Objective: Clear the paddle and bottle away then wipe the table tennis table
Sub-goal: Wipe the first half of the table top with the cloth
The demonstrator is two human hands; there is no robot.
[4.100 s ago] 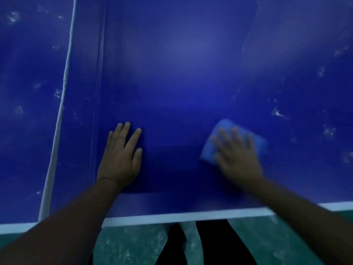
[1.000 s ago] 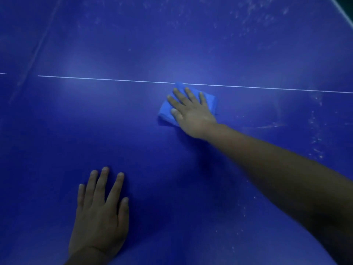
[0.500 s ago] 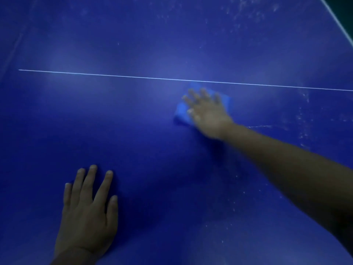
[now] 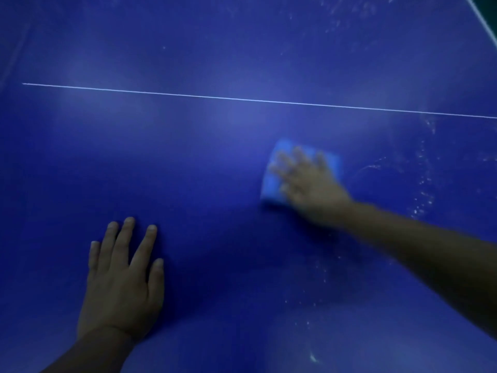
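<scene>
pressing flat on one light blue cloth (image 4: pixel 271 184), the right hand (image 4: pixel 309 184) shows blurred, spread fingers; the left hand (image 4: pixel 121 286) rests open, holding nothing, on the blue table (image 4: pixel 215 157) below one white line (image 4: pixel 242 99).

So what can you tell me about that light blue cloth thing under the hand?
The cloth is light blue, paler than the dark blue table it lies flat on. It looks soft and folded into a rough rectangle, though blur hides its texture. The right hand presses down on it with spread fingers, covering most of it, so only its left and far edges show. It sits on the near side of the thin white line, with pale smudges on the table to its right.
</scene>
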